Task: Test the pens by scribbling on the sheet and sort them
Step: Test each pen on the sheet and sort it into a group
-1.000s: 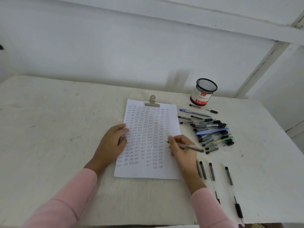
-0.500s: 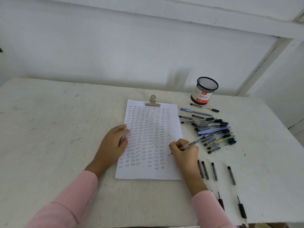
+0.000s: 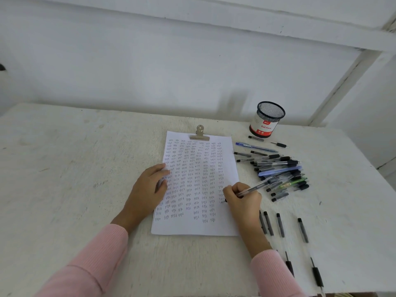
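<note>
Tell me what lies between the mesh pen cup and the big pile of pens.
Head view: between the mesh pen cup and the pile of pens lie a few loose pens and pen parts, including a blue pen, on the table.

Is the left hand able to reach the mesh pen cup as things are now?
Probably not easily. The left hand presses the sheet, while the mesh pen cup stands far across, beyond the right hand and the pen pile.

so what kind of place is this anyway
Probably a plain workroom or makeshift desk setup, not a furnished office: a rough white table against a bare white wall, with only a clipped sheet, a pile of pens and a mesh pen cup.
</note>
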